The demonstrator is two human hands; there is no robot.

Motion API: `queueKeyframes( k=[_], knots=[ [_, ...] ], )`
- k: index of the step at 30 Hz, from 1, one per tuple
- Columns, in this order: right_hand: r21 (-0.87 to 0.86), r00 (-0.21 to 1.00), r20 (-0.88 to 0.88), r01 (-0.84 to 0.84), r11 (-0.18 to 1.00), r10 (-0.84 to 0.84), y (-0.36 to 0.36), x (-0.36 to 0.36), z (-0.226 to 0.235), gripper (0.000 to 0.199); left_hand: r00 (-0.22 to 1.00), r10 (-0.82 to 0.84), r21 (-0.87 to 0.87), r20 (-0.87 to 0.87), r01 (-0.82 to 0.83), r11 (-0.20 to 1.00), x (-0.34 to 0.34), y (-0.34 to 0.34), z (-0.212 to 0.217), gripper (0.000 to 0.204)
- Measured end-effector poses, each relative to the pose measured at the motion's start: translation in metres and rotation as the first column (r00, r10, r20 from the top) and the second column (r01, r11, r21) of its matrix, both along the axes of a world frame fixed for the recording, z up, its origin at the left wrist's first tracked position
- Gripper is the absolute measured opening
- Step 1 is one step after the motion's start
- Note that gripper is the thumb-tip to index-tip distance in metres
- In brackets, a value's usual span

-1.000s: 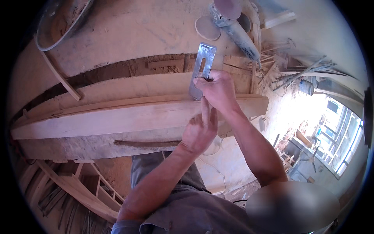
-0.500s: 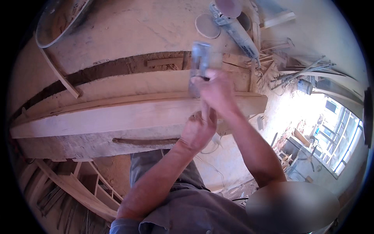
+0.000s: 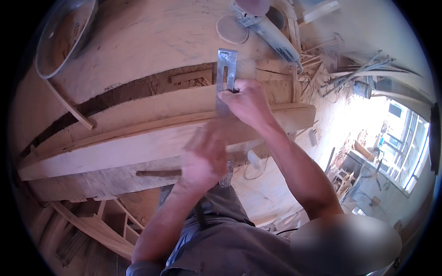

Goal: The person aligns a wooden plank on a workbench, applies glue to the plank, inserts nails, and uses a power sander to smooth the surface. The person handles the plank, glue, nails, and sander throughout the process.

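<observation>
Cannot make out any grip in the motion-smeared left hand (image 3: 205,156), nor identify the greyish object (image 3: 226,177) partly hidden beside it. Lose some of the slotted metal blade (image 3: 227,57) behind the right hand (image 3: 247,101). Lose a round-rimmed container (image 3: 46,77) and a power tool's disc (image 3: 254,5) partly past the top edge. Cannot read detail through the glaring window (image 3: 401,142).

The left hand (image 3: 204,158) had come away from the blade (image 3: 220,79) and the right hand (image 3: 247,102): a second earlier its raised finger reached up close to the blade's lower end, but now it was further left, in front of the beam (image 3: 115,150), its fingers blurred. The blade, which had leaned right at its top, stood nearly upright in the view. The view itself had shifted, with the grinder (image 3: 272,37) further left and the bowl (image 3: 46,77) lower. A grey piece (image 3: 226,177) and a dark bar (image 3: 200,214) had come into sight.
</observation>
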State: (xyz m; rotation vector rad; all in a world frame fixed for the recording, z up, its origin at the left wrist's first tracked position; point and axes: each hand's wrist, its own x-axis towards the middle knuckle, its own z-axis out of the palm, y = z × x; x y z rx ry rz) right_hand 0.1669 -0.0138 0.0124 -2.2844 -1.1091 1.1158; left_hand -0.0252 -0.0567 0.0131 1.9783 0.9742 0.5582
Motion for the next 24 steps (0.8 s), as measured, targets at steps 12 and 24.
queueKeyframes(
  k=[12, 24],
  knots=[
    [-0.023, 0.974, -0.131, 0.184, 0.983, -0.185, -0.013, 0.009, -0.015, 0.016, 0.997, 0.029, -0.337, 0.077, -0.001, 0.942, 0.019, 0.047, -0.021, 0.023],
    [0.017, 0.900, -0.309, 0.328, 0.944, -0.307, -0.015, 0.020, -0.026, 0.013, 0.992, -0.103, -0.175, 0.069, 0.114, 0.978, 0.030, 0.051, -0.023, 0.056]
  ],
)
